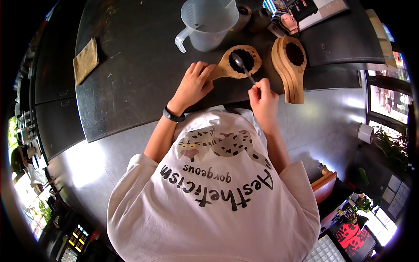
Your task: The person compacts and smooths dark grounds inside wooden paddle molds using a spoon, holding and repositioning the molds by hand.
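A wooden paddle-shaped mould with a scalloped round cavity lies on the dark table. Dark material, or a dark shaded hollow, fills the cavity; I cannot tell which. My left hand is closed around the mould's handle, with a black band on the wrist. In my right hand is a dark metal spoon, gripped by its handle, its bowl over the left part of the cavity. A stack of similar wooden moulds stands to the right of that hand, the top one showing a dark scalloped cavity.
A clear plastic measuring jug stands beyond the mould, its handle toward the left. Behind it are two small dark containers. A pink figurine sits at the back right. On the left lies a folded brown cloth. The table's front edge is close to my body.
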Demonstrator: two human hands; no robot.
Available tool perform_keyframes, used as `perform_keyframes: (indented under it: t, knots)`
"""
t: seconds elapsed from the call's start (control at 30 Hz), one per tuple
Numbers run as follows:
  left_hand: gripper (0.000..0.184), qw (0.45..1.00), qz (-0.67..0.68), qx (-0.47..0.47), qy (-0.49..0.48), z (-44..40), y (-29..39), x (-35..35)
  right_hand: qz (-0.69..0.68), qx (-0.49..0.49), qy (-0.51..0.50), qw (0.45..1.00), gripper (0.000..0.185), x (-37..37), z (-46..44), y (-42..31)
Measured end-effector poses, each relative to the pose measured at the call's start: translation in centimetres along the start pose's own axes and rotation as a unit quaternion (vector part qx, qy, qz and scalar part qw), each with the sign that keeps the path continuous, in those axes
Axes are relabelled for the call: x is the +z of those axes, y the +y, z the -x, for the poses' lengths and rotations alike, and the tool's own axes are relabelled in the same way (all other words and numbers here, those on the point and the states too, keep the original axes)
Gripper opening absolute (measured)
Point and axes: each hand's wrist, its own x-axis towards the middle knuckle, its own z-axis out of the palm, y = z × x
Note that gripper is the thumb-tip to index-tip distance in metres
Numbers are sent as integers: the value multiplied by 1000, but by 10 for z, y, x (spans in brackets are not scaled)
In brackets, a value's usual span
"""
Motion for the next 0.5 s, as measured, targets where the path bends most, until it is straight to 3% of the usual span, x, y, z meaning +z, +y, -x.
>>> perform_keyframes:
  t: [0.17,0.5]
  knots:
    - [58,1000,2,4,1,0,1,0,16,9,49,999,15,-26,-7,-2]
    - [58,1000,-7,-10,-7,0,1,0,15,9,-1,1000,22,-18,-2,4]
